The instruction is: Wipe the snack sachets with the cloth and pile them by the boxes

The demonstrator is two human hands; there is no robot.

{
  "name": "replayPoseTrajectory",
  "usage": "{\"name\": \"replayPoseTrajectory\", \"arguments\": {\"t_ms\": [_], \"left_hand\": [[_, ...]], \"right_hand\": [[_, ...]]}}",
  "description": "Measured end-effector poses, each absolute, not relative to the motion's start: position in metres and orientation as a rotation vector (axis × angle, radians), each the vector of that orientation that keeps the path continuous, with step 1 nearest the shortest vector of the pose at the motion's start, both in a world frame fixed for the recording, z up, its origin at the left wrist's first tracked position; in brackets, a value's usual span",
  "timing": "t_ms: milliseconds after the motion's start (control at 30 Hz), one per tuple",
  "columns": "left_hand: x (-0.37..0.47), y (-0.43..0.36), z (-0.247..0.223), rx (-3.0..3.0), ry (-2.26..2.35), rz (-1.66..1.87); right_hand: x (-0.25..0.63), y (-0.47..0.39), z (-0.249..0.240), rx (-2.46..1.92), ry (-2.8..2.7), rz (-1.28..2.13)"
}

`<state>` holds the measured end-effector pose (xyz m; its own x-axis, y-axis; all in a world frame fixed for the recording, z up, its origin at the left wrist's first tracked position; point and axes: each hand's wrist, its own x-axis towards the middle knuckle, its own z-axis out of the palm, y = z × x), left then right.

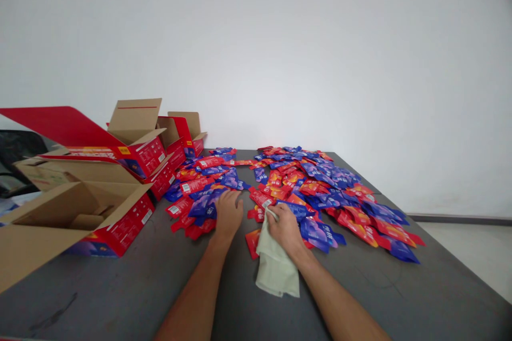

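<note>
With right hand (285,224), clutching cloth (276,266) (5 o'clock); with left hand (229,214) (7), can't tell grip. Likely wiping packets (252,243); needs steadying.

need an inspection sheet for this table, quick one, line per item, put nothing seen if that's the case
Surface: dark grey table, with a dark streak at the near left.
Job's things: red and blue packets in a left heap and a larger right heap, overlapping; a pale cloth hangs from one hand.
Clutter: open red cardboard boxes along the left, flaps spread.
Grippers: bare hands; left hand at the left heap's edge, grip unclear; right hand closed on the cloth beside the right heap.
Cables: nothing seen.
Surroundings: plain white wall behind, pale floor at right, dark object at far left, partly hidden.
</note>
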<state>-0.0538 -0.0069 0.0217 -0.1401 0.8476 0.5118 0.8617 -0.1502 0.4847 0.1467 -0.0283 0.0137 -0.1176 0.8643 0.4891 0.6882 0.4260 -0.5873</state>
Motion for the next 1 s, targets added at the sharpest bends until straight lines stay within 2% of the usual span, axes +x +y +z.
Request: {"name": "replayPoseTrajectory", "arguments": {"t_ms": [233,367,500,633,767,900,1000], "left_hand": [[-0.015,-0.010,-0.003,-2.593,-2.007,-0.945],[-0.009,-0.011,0.000,-2.623,-2.011,-1.044],[-0.015,-0.010,0.007,-2.451,-2.067,-1.434],[-0.028,-0.008,0.015,-2.208,-2.369,-1.838],[-0.031,-0.013,0.027,-2.056,-2.538,-2.462],[-0.024,-0.024,0.041,-2.273,-2.330,-3.014],[-0.019,-0.031,0.047,-2.576,-2.038,-3.147]], "right_hand": [[0.147,-0.026,0.010,-1.301,-1.848,0.246],[0.147,-0.026,0.010,-1.291,-1.852,0.243],[0.147,-0.026,0.013,-1.272,-1.843,0.250],[0.147,-0.028,0.016,-1.259,-1.808,0.258],[0.145,-0.031,0.024,-1.205,-1.756,0.267],[0.144,-0.034,0.033,-1.120,-1.669,0.283],[0.145,-0.035,0.039,-1.087,-1.632,0.292]]}}
